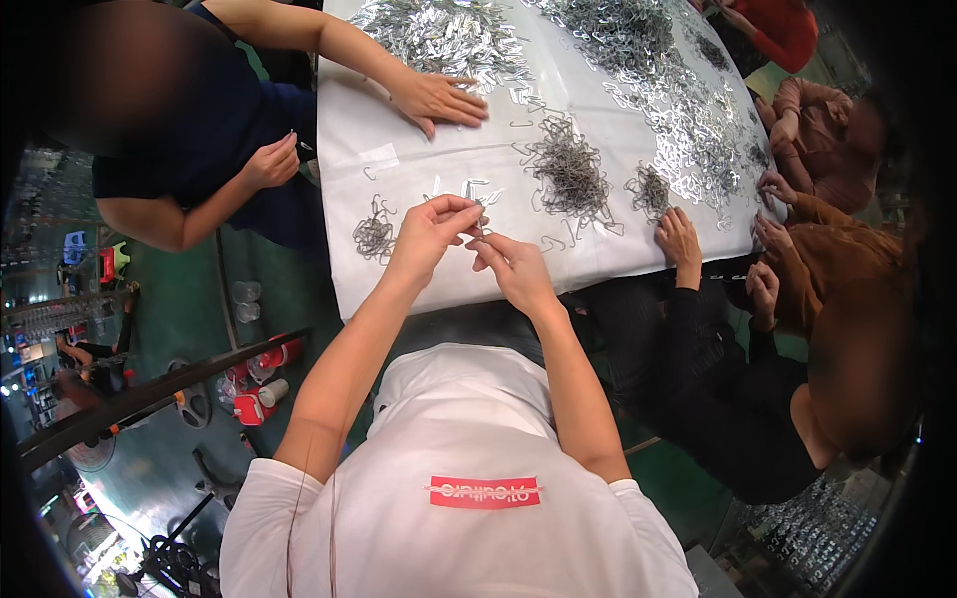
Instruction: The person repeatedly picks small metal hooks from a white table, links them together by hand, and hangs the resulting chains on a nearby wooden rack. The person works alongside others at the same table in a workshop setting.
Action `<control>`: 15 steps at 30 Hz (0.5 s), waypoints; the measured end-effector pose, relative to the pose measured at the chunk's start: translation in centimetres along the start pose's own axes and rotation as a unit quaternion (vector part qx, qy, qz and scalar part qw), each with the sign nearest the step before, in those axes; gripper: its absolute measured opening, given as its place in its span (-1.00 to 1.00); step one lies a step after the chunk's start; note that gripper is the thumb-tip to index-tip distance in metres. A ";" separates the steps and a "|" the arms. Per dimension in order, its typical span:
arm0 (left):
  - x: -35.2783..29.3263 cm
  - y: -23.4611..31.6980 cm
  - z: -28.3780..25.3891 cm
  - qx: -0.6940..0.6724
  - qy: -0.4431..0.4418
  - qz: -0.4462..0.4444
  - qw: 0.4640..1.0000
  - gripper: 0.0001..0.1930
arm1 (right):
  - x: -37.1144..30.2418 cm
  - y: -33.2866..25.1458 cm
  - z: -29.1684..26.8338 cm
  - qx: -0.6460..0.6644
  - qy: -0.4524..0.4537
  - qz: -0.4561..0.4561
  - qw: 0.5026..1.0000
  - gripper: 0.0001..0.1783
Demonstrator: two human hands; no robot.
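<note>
My left hand (429,237) and my right hand (516,271) meet above the near part of a white-covered table (439,286). Both are closed in a pinch on one small metal piece (479,227), mostly hidden by the fingertips; its exact shape cannot be made out. Just beyond my fingers lie a few shiny flat metal clips (478,184). To the left of my left hand is a small tangle of bent wire hooks (374,237). A larger, darker heap of wire hooks (568,174) sits beyond my right hand.
Large heaps of shiny metal clips (449,45) and wire hooks (623,35) cover the far table. At the left, a co-worker's hand (439,100) rests on it. Another co-worker's hand (679,239) touches a small hook pile (651,189) at the right. More people line the right edge.
</note>
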State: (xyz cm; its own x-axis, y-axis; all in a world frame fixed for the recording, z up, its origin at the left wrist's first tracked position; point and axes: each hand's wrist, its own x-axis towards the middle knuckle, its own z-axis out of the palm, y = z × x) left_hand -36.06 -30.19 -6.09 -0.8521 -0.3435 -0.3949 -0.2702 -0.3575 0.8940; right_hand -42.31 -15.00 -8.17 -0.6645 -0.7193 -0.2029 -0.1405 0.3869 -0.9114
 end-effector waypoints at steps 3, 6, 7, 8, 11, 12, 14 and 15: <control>0.1 -0.5 0.9 0.021 0.040 0.053 0.998 -0.81 | 0.7 0.8 -0.5 -0.006 -0.025 0.004 1.000 -0.75; 0.3 -1.4 1.8 0.025 0.082 0.120 0.989 -0.85 | 1.2 2.0 -1.0 0.018 -0.053 0.005 0.998 -0.74; 0.4 -1.8 2.0 0.016 0.092 0.150 0.984 -0.86 | 1.2 2.5 -1.5 0.000 -0.044 0.001 0.999 -0.75; 0.5 -2.1 2.1 0.014 0.104 0.156 0.982 -0.86 | 1.3 3.0 -1.9 -0.019 -0.036 0.003 0.999 -0.75; 0.9 -2.7 1.9 0.010 0.130 0.200 0.971 -0.87 | 2.6 5.0 -4.1 -0.144 0.042 0.019 0.989 -0.75; 0.9 -2.8 1.7 0.012 0.137 0.207 0.969 -0.87 | 3.3 5.8 -4.6 -0.200 0.073 0.036 0.976 -0.76; 0.5 -3.0 1.2 0.012 0.158 0.207 0.965 -0.87 | 5.0 7.1 -5.0 -0.293 0.132 0.036 0.946 -0.77; 0.1 -3.0 0.9 0.009 0.171 0.202 0.964 -0.88 | 5.9 7.7 -4.9 -0.340 0.160 0.039 0.926 -0.77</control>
State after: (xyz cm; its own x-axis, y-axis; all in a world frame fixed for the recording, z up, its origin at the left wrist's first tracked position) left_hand -35.74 -28.40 -8.58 -0.6922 -0.7194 -0.0569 0.0427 -0.1195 0.9919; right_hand -50.89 -13.49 -14.61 -0.8600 -0.5084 -0.0434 -0.4403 0.7824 -0.4405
